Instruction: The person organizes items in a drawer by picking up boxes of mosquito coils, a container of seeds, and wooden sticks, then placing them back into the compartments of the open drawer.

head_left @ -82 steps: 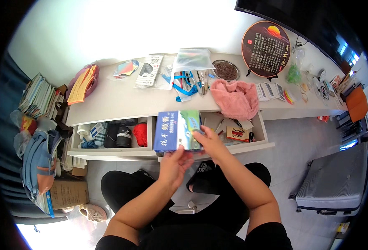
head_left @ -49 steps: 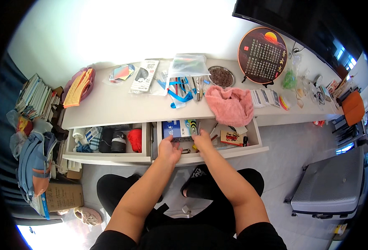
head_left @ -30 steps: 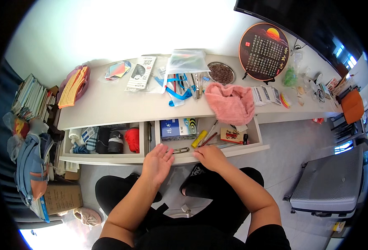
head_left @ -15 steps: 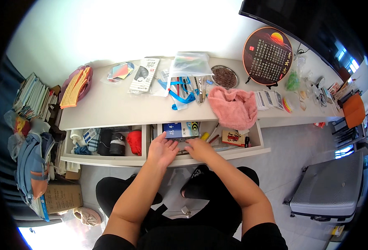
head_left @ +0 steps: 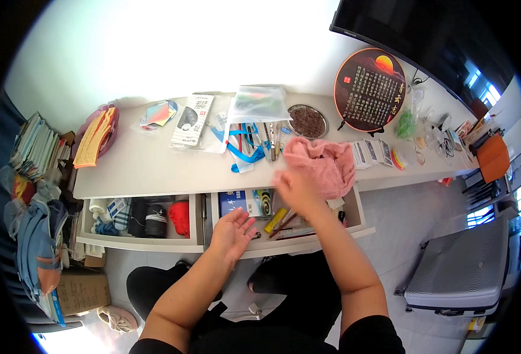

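Observation:
My left hand (head_left: 234, 233) is palm up with its fingers stretched out, holding nothing. It hovers over the front of the right-hand drawer (head_left: 284, 249), by a blue box (head_left: 232, 202). My right hand (head_left: 297, 189) is raised at the desk's front edge, beside a pink fluffy cloth (head_left: 325, 166). Motion smears its fingers, so whether it holds anything cannot be made out. Inside this drawer lie a yellow tool-like item (head_left: 276, 220), a reddish-brown stick and a black-and-green patterned packet (head_left: 264, 202). My right forearm covers part of the drawer.
In the left-hand drawer are a red bundle (head_left: 179, 218) and black rolls (head_left: 156, 222). On the desk stand a clear pouch (head_left: 259, 105), several pens, a round brown dish (head_left: 307, 121), cards (head_left: 371, 152) and a round plaque (head_left: 369, 88). A grey suitcase (head_left: 458, 265) is right.
My right hand has risen from inside the drawer to the desk edge beside the pink cloth. My left hand stays palm up near the drawer front. The view has shifted slightly.

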A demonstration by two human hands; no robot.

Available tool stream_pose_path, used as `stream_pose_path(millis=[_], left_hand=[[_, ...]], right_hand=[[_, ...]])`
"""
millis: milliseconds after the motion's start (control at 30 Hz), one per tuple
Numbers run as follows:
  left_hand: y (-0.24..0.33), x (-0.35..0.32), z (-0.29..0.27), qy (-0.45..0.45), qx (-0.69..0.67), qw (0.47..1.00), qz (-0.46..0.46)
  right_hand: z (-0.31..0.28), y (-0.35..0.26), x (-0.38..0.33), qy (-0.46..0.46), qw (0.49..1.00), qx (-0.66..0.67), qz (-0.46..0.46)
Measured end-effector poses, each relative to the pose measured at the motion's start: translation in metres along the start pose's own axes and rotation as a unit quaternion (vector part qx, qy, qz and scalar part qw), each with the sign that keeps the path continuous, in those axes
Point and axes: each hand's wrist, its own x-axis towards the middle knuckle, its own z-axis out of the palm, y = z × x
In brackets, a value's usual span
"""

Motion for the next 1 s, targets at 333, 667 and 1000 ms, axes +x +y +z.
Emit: stream_pose_path(millis=[333, 667, 1000], left_hand=[[-0.020, 0.062, -0.019, 0.114, -0.135, 0.979, -0.098], [-0.019, 0.057, -0.015, 0.137, -0.138, 0.979, -0.067], [-0.011, 0.031, -0.005, 0.115, -0.105, 0.986, -0.063]], right_hand=[[-0.045, 0.089, 0.006, 0.011, 0.965, -0.252, 0.067], [0.095, 0.043, -0.049, 0.000, 0.977, 0.121, 0.174], [0.110, 0.004, -0.039, 0.083, 0.924, 0.234, 0.291]])
